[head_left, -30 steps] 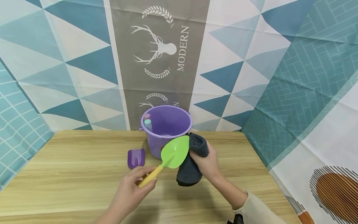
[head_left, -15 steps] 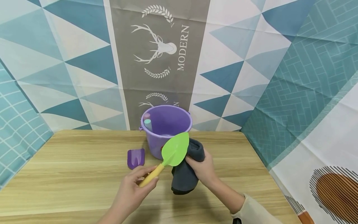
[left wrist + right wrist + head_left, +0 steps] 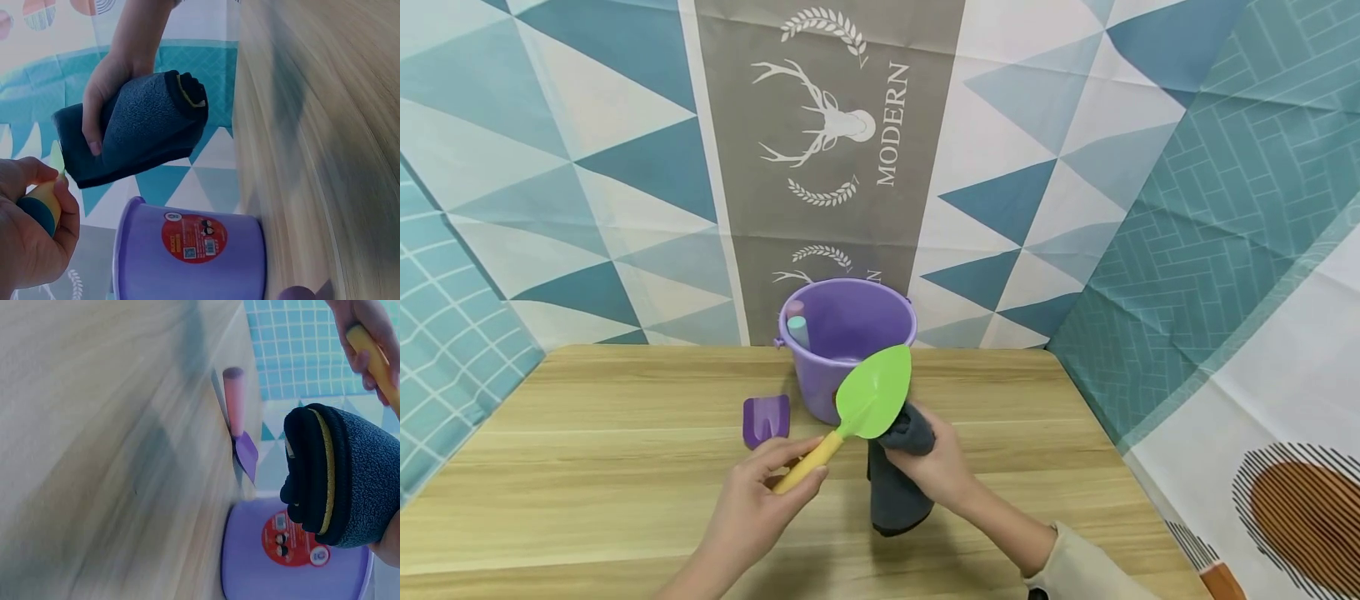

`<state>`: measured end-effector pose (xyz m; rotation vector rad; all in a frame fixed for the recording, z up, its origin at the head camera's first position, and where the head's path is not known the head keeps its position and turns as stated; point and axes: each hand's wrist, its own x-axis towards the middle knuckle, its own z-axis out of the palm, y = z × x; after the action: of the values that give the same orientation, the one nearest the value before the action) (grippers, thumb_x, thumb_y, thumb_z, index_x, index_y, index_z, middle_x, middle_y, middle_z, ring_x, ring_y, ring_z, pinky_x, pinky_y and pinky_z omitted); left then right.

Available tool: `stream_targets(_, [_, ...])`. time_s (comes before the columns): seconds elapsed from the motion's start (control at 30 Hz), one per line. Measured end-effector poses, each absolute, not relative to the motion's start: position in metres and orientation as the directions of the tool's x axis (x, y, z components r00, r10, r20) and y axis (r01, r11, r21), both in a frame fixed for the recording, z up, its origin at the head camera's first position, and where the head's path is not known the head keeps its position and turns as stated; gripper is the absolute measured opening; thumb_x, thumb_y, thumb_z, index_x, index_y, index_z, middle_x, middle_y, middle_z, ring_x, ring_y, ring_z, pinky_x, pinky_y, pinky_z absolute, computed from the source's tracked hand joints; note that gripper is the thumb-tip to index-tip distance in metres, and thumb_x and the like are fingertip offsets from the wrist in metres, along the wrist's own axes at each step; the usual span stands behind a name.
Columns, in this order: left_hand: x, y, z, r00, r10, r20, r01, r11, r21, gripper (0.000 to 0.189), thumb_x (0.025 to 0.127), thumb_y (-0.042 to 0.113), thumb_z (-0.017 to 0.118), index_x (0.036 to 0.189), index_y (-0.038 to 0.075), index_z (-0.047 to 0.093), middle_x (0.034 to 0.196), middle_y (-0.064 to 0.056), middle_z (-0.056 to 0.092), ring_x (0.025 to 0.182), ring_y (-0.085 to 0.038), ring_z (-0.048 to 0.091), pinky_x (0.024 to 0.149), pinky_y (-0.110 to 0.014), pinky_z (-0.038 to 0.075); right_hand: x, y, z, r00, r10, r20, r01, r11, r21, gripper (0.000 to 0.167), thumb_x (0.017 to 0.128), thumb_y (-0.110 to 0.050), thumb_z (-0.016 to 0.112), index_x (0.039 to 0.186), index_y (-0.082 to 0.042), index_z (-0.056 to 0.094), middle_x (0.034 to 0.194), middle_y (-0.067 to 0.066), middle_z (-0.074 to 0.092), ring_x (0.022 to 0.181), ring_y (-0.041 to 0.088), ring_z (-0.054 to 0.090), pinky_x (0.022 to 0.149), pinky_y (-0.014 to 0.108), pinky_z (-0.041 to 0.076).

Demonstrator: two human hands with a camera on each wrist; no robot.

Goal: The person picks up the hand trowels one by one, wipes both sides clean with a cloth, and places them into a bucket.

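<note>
My left hand [image 3: 760, 500] grips the yellow handle of a toy shovel [image 3: 874, 392] whose green, leaf-shaped blade points up and away. My right hand [image 3: 936, 467] holds a folded dark grey towel [image 3: 898, 492] just behind and below that blade; part of the towel is hidden by it. In the right wrist view the towel [image 3: 369, 475] shows stacked folds and a yellow stripe along one edge. Both hands are above the table, in front of a purple bucket [image 3: 820, 383]. The left wrist view shows the towel [image 3: 144, 119] close to the shovel, with fingers wrapped over it.
Left of the bucket, a small purple shovel [image 3: 766, 419] with a pink handle [image 3: 234, 400] lies on the wooden table [image 3: 587, 467]. Two more handles, one teal [image 3: 798, 332] and one pink [image 3: 795, 310], lean inside the bucket. Patterned cloth hangs behind the table.
My right hand has moved the towel down and slightly left, from beside the bucket rim to below the green blade. The green shovel has risen slightly; the bucket stays put.
</note>
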<state>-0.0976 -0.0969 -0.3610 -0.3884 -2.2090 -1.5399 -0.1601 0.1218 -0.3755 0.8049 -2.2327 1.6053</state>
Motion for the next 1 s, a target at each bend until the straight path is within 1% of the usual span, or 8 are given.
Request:
stream_targets(0.17, [-0.097,-0.101,-0.363,-0.881,0.002,0.472,0.444,0.345,0.827,0.028,0.076,0.008,0.076,0.102,0.016,0.072,0.092,0.004,0.069,0.076,0.001,0.057,0.057,-0.021,0.053,-0.169,0.127,-0.367,-0.884,-0.089,0.459,-0.467,0.223,-0.856,0.049,0.08,-0.006,0.071,0.126,-0.012,0.055,0.119,0.009,0.063,0.106,0.008,0.06,0.091,0.029,0.05])
stream_targets(0.23, [-0.097,-0.102,-0.364,-0.886,0.013,0.463,0.44,0.338,0.832,0.027,0.077,0.008,0.075,0.103,0.015,0.072,0.092,0.003,0.068,0.075,0.0,0.056,0.057,-0.021,0.052,-0.173,0.128,-0.363,-0.895,-0.029,0.445,-0.441,0.202,-0.874,0.05,0.08,-0.006,0.071,0.126,-0.013,0.054,0.12,0.008,0.061,0.107,0.008,0.058,0.092,0.028,0.05])
stream_targets(0.37, [-0.097,-0.101,-0.365,-0.9,0.035,0.435,0.423,0.313,0.85,0.026,0.078,0.01,0.074,0.103,0.016,0.072,0.094,0.003,0.069,0.077,0.0,0.057,0.058,-0.021,0.053,-0.176,0.128,-0.357,-0.896,0.007,0.443,-0.436,0.163,-0.885,0.05,0.08,-0.003,0.07,0.126,-0.01,0.052,0.12,0.009,0.058,0.105,0.009,0.057,0.09,0.026,0.05])
stream_targets(0.5, [-0.097,-0.098,-0.366,-0.898,0.046,0.438,0.43,0.312,0.847,0.025,0.079,0.011,0.074,0.103,0.015,0.072,0.094,0.003,0.069,0.077,0.0,0.056,0.058,-0.021,0.053,-0.173,0.123,-0.356,-0.892,-0.025,0.451,-0.449,0.167,-0.878,0.05,0.08,-0.002,0.069,0.126,-0.009,0.051,0.118,0.011,0.059,0.102,0.009,0.058,0.086,0.027,0.051])
stream_targets(0.67, [-0.098,-0.096,-0.365,-0.885,0.035,0.464,0.451,0.316,0.835,0.026,0.079,0.009,0.074,0.104,0.014,0.072,0.092,0.004,0.069,0.077,0.0,0.055,0.06,-0.021,0.054,-0.164,0.117,-0.358,-0.877,-0.109,0.469,-0.481,0.165,-0.861,0.054,0.08,-0.002,0.068,0.13,-0.008,0.047,0.117,0.014,0.059,0.098,0.011,0.06,0.08,0.031,0.054])
stream_targets(0.77, [-0.098,-0.096,-0.363,-0.876,0.027,0.481,0.465,0.313,0.829,0.027,0.078,0.007,0.074,0.104,0.013,0.072,0.09,0.003,0.068,0.076,0.0,0.055,0.059,-0.021,0.054,-0.159,0.114,-0.361,-0.862,-0.16,0.481,-0.505,0.173,-0.846,0.051,0.08,-0.001,0.068,0.127,-0.006,0.048,0.113,0.015,0.061,0.095,0.01,0.062,0.077,0.031,0.055])
stream_targets(0.9, [-0.099,-0.096,-0.361,-0.866,0.02,0.5,0.481,0.31,0.82,0.027,0.078,0.006,0.074,0.104,0.012,0.072,0.088,0.003,0.067,0.075,0.0,0.055,0.057,-0.021,0.054,-0.157,0.112,-0.369,-0.8,-0.25,0.545,-0.595,0.218,-0.774,0.043,0.08,-0.002,0.069,0.12,-0.004,0.053,0.11,0.015,0.064,0.097,0.01,0.062,0.079,0.031,0.055])
stream_targets(1.0, [-0.099,-0.096,-0.361,-0.863,0.02,0.505,0.486,0.305,0.819,0.027,0.078,0.007,0.074,0.104,0.012,0.072,0.088,0.003,0.067,0.074,0.0,0.055,0.056,-0.021,0.053,-0.16,0.113,-0.375,-0.748,-0.304,0.59,-0.659,0.231,-0.716,0.043,0.079,-0.001,0.07,0.119,-0.003,0.054,0.11,0.016,0.065,0.101,0.011,0.062,0.081,0.032,0.054])
